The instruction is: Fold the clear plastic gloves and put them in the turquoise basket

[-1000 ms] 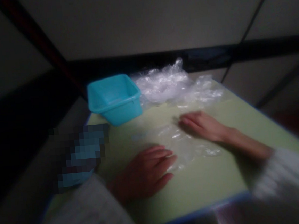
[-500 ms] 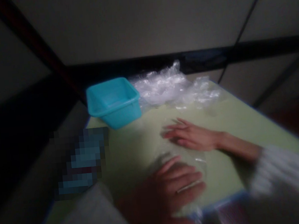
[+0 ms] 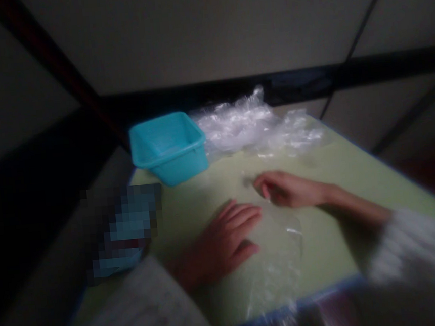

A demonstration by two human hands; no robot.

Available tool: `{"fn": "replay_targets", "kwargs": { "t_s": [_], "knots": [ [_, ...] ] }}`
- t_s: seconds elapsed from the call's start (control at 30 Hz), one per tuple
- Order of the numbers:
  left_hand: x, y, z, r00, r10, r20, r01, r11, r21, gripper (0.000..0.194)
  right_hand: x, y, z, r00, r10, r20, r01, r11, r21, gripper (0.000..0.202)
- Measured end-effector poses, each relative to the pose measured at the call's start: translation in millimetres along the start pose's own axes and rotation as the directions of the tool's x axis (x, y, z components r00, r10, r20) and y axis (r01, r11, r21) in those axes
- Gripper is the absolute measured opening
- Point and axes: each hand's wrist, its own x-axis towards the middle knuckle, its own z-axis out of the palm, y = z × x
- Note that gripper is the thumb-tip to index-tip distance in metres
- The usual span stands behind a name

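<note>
A clear plastic bag or sheet (image 3: 277,259) lies on the yellow-green table, its lower end hanging over the front edge. My left hand (image 3: 227,238) rests palm down on the left side of this plastic, fingers stretched out. Beyond it, toward the right, my right hand (image 3: 288,190) is at the far part of the plastic with its fingers curled in and closed. Whether plastic is pinched between those fingertips is hidden and blurred.
A turquoise plastic basin (image 3: 181,165) stands at the back left of the table (image 3: 323,240). Crumpled clear plastic (image 3: 237,126) is heaped beside it along the back. A pixelated bluish item (image 3: 131,221) lies at the left edge. A wall rises behind.
My left hand has moved away from the front edge, uncovering the lower plastic, and its spread fingers have drawn closer together. My right hand's fingers, flat before, have curled in.
</note>
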Motion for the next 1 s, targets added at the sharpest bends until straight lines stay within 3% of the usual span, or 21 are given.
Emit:
{"fn": "replay_targets", "kwargs": {
  "t_s": [0.33,0.67,1.0],
  "knots": [
    [-0.4,0.8,0.0,0.997,-0.009,0.077,0.007,1.000,0.026,0.052,0.2,-6.6,3.5,0.997,-0.033,-0.063,0.034,0.999,0.016,0.047],
    [-0.6,0.7,0.7,0.997,-0.007,0.080,0.003,0.999,0.051,0.052,0.1,-6.2,4.4,0.999,-0.045,-0.004,0.045,0.999,-0.009,0.048],
    [0.4,0.7,0.2,0.998,0.007,0.057,-0.010,0.999,0.043,0.052,-1.7,-10.9,1.2,0.999,0.004,-0.046,-0.001,0.999,0.052,0.041]
  ]
}}
